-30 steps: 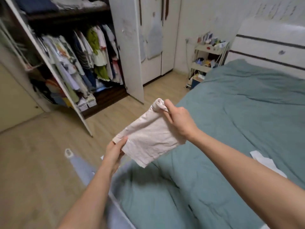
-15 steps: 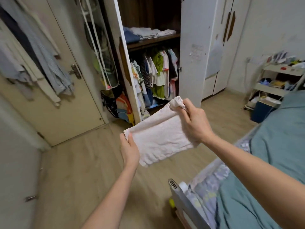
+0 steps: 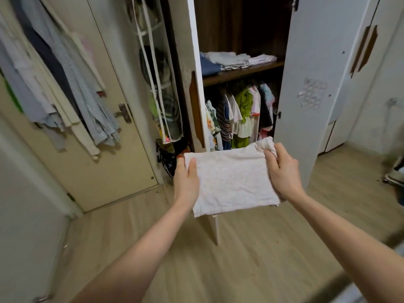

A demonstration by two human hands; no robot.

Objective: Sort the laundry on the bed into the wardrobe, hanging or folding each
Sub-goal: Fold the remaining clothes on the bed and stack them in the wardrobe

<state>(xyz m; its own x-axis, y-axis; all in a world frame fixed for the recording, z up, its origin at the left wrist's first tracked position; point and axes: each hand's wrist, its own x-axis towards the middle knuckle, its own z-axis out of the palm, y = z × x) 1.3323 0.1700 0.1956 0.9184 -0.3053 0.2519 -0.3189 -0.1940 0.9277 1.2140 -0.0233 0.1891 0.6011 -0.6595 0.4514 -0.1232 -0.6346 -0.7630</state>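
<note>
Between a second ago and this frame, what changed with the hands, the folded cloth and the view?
The person turned from the bed to face the open wardrobe, carrying the folded cloth toward it; the bed has left view. The cloth now lies flatter and level between the hands. Unchanged: the left hand holds the cloth's left edge, the right hand grips its bunched right corner, and neither let go.

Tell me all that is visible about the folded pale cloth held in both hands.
The folded pale cloth is off-white, with a faint speckled pattern and a soft, slightly creased look. It is folded into a rough rectangle and held nearly flat in the air before the open wardrobe. The left hand holds its left edge, thumb on top. The right hand grips the bunched far right corner. Nothing else touches it.
</note>
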